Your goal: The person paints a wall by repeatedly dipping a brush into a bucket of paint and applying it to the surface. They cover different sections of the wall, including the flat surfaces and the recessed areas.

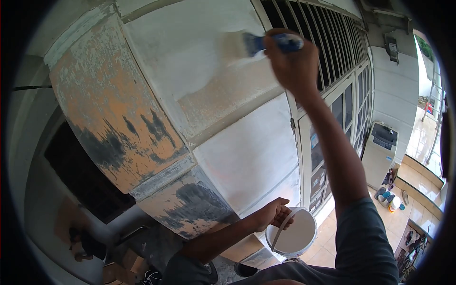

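High on the wall, my right hand (295,59) grips the blue handle of a wide paint brush (254,43), its bristles at the wall panel. White paint covers much of the panel (190,42) around the brush, with a bare tan patch below it. Lower down, my left hand (275,213) has its fingers curled round the handle of a white bucket (304,232). The bucket holds whitish paint. Another white panel (251,152) lies between my two hands.
Left of the panels is a peeling orange and grey wall section (109,90). A barred window (327,42) is at upper right, a washing machine (380,147) farther right. Footwear (387,197) lies on the tiles. Another person (85,244) and cardboard boxes (116,273) are at lower left.
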Demonstrator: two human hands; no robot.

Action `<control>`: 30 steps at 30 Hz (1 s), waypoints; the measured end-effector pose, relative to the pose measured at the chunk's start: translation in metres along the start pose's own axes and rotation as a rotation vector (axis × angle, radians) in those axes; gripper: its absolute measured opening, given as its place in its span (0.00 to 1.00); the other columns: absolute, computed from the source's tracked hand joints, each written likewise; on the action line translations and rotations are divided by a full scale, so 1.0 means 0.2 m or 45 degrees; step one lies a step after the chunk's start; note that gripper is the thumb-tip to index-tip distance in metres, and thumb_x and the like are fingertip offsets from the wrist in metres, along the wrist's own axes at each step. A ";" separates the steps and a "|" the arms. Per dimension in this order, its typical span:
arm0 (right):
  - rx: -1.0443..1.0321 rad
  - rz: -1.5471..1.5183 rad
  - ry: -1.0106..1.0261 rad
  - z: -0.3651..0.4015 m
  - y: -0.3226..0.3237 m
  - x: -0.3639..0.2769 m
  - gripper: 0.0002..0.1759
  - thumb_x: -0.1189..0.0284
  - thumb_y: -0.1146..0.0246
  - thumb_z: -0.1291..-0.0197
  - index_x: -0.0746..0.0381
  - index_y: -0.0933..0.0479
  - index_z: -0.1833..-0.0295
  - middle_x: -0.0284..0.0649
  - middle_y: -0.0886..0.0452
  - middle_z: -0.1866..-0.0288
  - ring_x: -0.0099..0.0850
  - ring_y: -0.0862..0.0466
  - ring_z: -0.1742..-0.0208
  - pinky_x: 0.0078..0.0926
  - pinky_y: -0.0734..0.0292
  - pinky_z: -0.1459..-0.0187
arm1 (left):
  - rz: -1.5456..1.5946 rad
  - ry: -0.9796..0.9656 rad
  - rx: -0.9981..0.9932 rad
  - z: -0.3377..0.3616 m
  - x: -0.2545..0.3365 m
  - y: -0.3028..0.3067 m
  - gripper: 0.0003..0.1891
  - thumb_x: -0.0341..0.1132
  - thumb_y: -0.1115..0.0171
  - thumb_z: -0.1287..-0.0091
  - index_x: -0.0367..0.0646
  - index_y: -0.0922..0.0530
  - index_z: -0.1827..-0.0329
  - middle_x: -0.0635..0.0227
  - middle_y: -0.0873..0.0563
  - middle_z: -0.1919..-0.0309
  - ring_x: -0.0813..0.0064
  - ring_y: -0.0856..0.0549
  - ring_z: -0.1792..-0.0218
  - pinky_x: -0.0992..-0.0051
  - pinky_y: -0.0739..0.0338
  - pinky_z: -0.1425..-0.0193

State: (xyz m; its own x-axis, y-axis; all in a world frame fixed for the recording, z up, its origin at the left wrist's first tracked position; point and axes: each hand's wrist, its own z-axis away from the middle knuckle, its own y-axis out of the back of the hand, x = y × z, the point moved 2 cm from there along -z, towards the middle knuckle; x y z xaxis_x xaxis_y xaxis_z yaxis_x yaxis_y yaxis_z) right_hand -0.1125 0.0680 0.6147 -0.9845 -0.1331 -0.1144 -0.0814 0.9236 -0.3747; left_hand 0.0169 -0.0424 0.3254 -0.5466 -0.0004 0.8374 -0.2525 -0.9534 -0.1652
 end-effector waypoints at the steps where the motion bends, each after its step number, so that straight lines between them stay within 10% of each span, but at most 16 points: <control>1: 0.005 0.125 -0.042 -0.03 0.07 0.06 0.06 0.73 0.36 0.46 0.64 0.17 0.68 0.42 0.18 0.78 0.24 0.16 0.77 0.23 0.23 0.73 | 0.002 -0.003 -0.007 0.00 0.00 0.00 0.29 0.50 0.63 0.29 0.27 0.27 0.49 0.54 0.16 0.63 0.64 0.15 0.63 0.65 0.23 0.47; 9: -0.020 0.263 0.283 0.11 0.05 0.04 0.05 0.79 0.36 0.50 0.64 0.20 0.65 0.46 0.18 0.71 0.39 0.16 0.74 0.27 0.22 0.72 | -0.015 -0.030 -0.035 -0.03 -0.03 0.00 0.29 0.49 0.65 0.28 0.28 0.25 0.50 0.55 0.15 0.63 0.64 0.15 0.62 0.65 0.23 0.46; 20: -0.252 -0.632 -0.160 0.36 -0.06 -0.34 0.07 0.75 0.38 0.41 0.68 0.21 0.61 0.43 0.17 0.72 0.24 0.16 0.71 0.20 0.23 0.70 | -0.029 -0.032 -0.015 0.00 -0.01 -0.01 0.31 0.51 0.67 0.28 0.29 0.25 0.49 0.55 0.16 0.61 0.64 0.16 0.60 0.65 0.26 0.44; 30: 0.014 0.239 -0.205 0.25 0.31 0.25 0.06 0.75 0.36 0.45 0.65 0.18 0.63 0.42 0.16 0.72 0.27 0.14 0.71 0.21 0.22 0.69 | -0.048 0.003 -0.021 0.01 0.00 -0.02 0.30 0.50 0.66 0.29 0.29 0.26 0.47 0.58 0.16 0.61 0.65 0.16 0.60 0.67 0.26 0.45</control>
State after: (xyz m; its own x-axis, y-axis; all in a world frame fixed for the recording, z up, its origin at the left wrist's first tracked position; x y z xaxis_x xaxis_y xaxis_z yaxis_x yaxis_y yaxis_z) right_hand -0.1591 0.1004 0.5396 -0.9445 -0.0160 -0.3281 0.1033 0.9337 -0.3429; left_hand 0.0196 -0.0393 0.3265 -0.5386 0.0362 0.8418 -0.2863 -0.9475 -0.1424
